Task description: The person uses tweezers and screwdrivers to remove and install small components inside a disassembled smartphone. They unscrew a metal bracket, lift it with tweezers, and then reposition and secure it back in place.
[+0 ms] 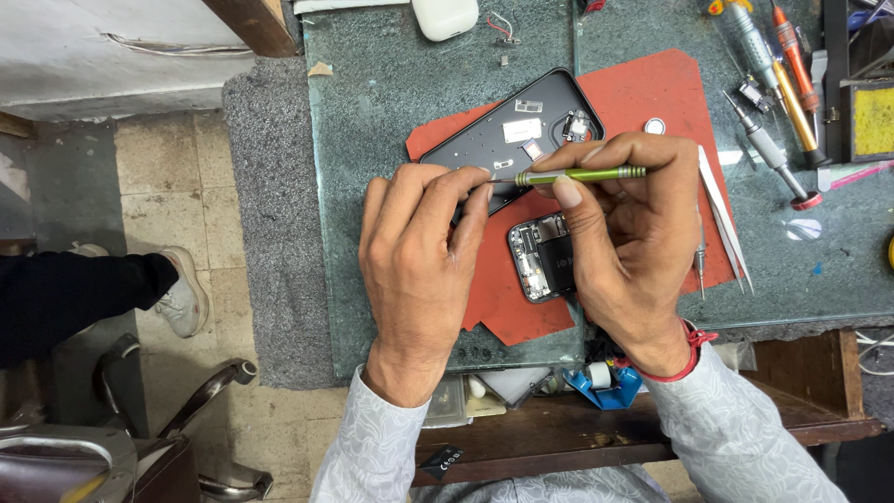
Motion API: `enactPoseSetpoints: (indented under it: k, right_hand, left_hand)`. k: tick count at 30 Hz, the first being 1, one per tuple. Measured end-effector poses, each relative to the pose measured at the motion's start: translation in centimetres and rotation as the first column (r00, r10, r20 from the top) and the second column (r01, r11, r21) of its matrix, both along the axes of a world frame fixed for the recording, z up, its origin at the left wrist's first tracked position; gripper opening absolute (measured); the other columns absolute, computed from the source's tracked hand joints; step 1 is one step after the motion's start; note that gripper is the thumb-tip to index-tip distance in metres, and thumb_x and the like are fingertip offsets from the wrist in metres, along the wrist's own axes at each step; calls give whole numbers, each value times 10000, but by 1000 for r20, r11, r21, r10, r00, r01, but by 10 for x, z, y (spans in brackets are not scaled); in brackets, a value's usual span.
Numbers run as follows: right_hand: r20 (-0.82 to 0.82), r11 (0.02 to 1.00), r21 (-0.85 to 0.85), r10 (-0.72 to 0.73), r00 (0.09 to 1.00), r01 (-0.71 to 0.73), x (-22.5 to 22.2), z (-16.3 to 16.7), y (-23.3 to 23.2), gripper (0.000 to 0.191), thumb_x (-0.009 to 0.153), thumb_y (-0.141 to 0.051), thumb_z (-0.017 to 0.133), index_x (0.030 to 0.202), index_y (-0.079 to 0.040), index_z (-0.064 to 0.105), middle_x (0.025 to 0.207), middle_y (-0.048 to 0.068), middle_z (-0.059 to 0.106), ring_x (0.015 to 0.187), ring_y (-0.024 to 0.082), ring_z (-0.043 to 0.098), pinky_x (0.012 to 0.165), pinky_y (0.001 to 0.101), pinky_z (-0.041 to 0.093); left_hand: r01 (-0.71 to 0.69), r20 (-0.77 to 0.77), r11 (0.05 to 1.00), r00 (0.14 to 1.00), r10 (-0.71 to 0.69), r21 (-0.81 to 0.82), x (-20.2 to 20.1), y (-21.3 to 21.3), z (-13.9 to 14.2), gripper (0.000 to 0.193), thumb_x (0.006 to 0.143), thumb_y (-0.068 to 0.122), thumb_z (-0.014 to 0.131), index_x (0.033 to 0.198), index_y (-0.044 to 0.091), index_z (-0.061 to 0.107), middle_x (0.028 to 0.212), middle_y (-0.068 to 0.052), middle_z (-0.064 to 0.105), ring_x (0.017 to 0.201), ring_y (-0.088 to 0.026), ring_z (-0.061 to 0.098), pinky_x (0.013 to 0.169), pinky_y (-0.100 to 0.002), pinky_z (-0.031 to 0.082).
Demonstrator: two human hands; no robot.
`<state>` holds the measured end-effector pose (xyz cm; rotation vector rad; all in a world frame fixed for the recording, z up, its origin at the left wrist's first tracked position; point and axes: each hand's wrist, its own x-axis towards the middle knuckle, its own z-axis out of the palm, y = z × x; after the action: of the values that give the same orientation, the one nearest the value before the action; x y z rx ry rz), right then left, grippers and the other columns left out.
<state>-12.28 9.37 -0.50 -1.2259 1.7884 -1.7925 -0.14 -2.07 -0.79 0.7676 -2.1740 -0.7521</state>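
A dark stone counter (372, 140) carries a red mat (652, 93) at its middle, screwdrivers (787, 65) near the far right corner, white tweezers (724, 219) beside

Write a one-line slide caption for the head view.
Right hand holds a green screwdriver over a phone back cover; left hand steadies its tip.

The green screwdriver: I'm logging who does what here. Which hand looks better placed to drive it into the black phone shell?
Probably the right hand: it grips the green screwdriver along its shaft. The left hand only meets the tip with its fingertips, over the black phone shell on the red mat.
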Motion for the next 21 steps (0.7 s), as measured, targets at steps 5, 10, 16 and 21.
enactPoseSetpoints:
  k: [5,10,16,21]
  right_hand:
    - [-5,1000,0,-3,1000,3,0,0,0,209,1168,89,549,1230,-9,376,1209,197,652,1127,180,702,1000,267,616]
    - [-25,1000,2,-1,1000,1,0,-1,1,204,1169,88,548,1229,-6,377,1207,198,652,1122,179,702,1000,268,616]
    - [-36,1000,8,-5,999,6,0,1,0,198,1165,83,550,1223,-2,380,1202,199,653,1119,182,704,987,266,619]
    - [-27,999,23,-34,999,34,2,9,-4,222,1110,94,535,1215,-9,369,1196,202,642,1091,192,697,965,278,616]
  left_hand:
    - [-1,-3,1000,1000,1,-10,0,0,0,196,922,83,827,1092,88,729,998,-1,618,906,-189,572,778,-331,515]
    - [-1,1,1000,1000,1,-13,0,1,-1,198,920,81,831,1090,87,730,996,-4,618,898,-192,571,771,-335,513]
    - [-3,-6,1000,1000,3,-26,0,1,0,208,921,84,833,1099,92,726,1007,-2,615,916,-193,576,785,-335,518]
    - [3,10,1000,1000,-4,26,0,1,2,254,915,102,846,1143,90,734,990,-12,602,867,-186,561,747,-339,507]
